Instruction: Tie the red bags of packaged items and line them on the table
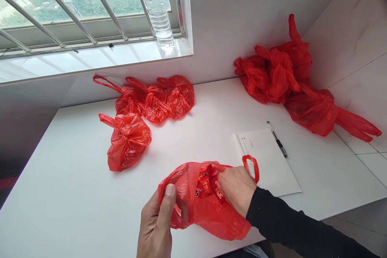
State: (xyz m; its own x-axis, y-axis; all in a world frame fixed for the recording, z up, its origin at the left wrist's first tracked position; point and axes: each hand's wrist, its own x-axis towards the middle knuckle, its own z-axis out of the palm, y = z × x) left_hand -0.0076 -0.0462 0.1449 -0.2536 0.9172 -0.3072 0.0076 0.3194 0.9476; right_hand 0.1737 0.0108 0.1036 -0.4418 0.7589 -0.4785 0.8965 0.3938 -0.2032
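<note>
An opened red plastic bag [217,221] is in front of me at the table's near edge. My left hand [159,221] grips its left rim, thumb outside and fingers inside, spreading the mouth. Small red wrapped packets [205,185] with pale lettering show inside. My right hand [237,187], in a black sleeve, reaches into the mouth over the packets. Its fingertips are hidden among them, so I cannot make out what they hold. A loop handle [256,169] of the bag stands up beyond my right wrist.
Several tied red bags [128,141] stand at the left back of the white table [75,193]. More red bags [278,72] are heaped in the right corner. A notebook [272,161] with handwriting and a black pen [279,145] lie at right. A clear bottle [157,8] stands on the windowsill.
</note>
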